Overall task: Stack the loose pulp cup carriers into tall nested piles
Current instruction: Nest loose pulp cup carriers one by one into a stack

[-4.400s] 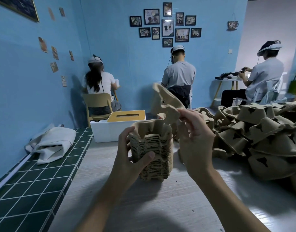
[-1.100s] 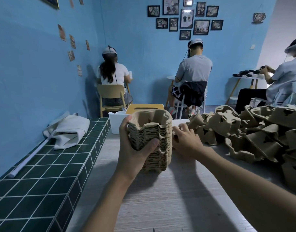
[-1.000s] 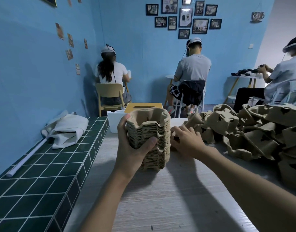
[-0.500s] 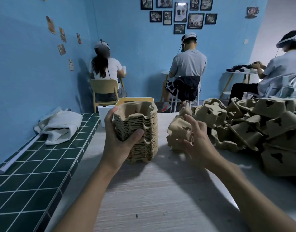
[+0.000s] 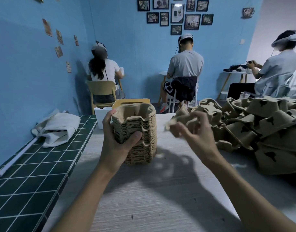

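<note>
Pulp carrier (image 5: 179, 119), gripped by right hand (image 5: 194, 138), has risen; left hand (image 5: 117, 144) still clasps stack (image 5: 144, 124).

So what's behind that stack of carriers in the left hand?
A white box with a yellow lid sits behind the stack; its left side and lid edge show. The stack and left hand cover the rest.

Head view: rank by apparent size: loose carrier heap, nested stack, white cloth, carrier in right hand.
Largest: loose carrier heap, which runs off frame.
Middle: nested stack and white cloth look alike, so not ranked.
Smallest: carrier in the right hand, blurred and partly hidden by it.
</note>
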The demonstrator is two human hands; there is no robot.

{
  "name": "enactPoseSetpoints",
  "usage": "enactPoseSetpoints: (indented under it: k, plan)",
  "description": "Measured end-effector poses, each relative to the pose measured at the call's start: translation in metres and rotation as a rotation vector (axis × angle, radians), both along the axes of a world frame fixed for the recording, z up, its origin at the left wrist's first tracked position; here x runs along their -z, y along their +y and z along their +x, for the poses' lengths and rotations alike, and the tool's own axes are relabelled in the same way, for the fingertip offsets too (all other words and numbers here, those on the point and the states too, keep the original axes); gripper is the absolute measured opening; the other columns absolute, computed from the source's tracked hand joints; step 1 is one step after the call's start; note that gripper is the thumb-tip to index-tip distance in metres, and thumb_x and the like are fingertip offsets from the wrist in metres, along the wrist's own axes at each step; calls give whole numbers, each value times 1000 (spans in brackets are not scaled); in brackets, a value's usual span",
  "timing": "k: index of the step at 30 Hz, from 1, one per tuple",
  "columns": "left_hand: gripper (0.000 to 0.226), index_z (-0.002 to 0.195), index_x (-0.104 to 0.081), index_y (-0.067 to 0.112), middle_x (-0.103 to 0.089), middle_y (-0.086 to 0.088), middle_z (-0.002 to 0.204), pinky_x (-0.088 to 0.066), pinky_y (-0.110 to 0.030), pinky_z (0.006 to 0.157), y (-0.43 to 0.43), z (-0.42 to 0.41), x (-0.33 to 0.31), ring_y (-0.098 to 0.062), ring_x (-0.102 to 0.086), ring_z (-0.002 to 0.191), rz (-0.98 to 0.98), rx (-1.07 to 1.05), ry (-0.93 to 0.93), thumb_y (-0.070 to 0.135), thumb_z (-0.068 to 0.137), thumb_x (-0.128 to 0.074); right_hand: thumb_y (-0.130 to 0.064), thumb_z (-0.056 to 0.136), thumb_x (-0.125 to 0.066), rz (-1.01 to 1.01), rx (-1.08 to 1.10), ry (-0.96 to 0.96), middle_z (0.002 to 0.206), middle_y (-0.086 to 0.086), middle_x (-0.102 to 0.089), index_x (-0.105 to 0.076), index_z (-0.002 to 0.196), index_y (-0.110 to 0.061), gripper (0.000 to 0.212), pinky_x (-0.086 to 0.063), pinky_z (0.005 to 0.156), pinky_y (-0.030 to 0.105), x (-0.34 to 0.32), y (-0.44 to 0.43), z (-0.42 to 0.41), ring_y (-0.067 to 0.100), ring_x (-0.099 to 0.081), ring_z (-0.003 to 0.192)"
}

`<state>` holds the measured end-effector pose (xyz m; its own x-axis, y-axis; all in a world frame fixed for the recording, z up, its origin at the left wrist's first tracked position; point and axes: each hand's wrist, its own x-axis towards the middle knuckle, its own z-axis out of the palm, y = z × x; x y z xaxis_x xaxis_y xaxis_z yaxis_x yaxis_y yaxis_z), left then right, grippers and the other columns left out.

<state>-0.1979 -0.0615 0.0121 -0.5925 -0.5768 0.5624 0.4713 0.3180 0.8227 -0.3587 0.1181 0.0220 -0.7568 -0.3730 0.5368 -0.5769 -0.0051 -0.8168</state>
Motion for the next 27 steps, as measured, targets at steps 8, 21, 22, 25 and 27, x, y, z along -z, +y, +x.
enactPoseSetpoints:
  k: [8,21,22,25,27]
  plan:
    - [106,146,-13,48,-59,24,128,-49,-10,87,18,-4,0,8,-59,114,-33,-10,-41,23,73,-85,-38,81,-72,-423,-232,25,109,24,-58,-46,109,-26,40,-57,77,37,-77,-15,45,31,-64,93]
    - [116,142,-7,61,-57,1,133,-53,-23,93,16,-3,-1,-7,-62,120,5,13,-20,40,61,-87,-60,87,-51,-2,-291,4,128,-8,-58,-53,126,-37,45,-47,96,34,-50,-37,38,8,-55,120]
    - [113,139,-8,62,-57,2,132,-52,-21,94,17,-3,-1,-6,-62,120,3,6,-15,38,62,-87,-54,92,-48,-20,-208,-8,126,-5,-59,-55,123,-32,39,-48,96,34,-44,-37,29,10,-56,118]
    - [112,140,-9,61,-57,2,133,-50,-16,93,16,-5,0,-5,-60,121,15,4,-9,38,61,-86,-34,101,-47,143,61,-5,123,5,-51,-57,122,-20,27,-44,103,44,-18,-43,-5,23,-51,115]
    - [113,142,-8,58,-57,2,134,-50,-16,92,15,-5,1,-6,-60,123,25,16,-10,40,61,-85,-32,100,-49,290,134,-7,126,9,-43,-53,130,-21,33,-37,110,46,-4,-50,-24,26,-45,119]
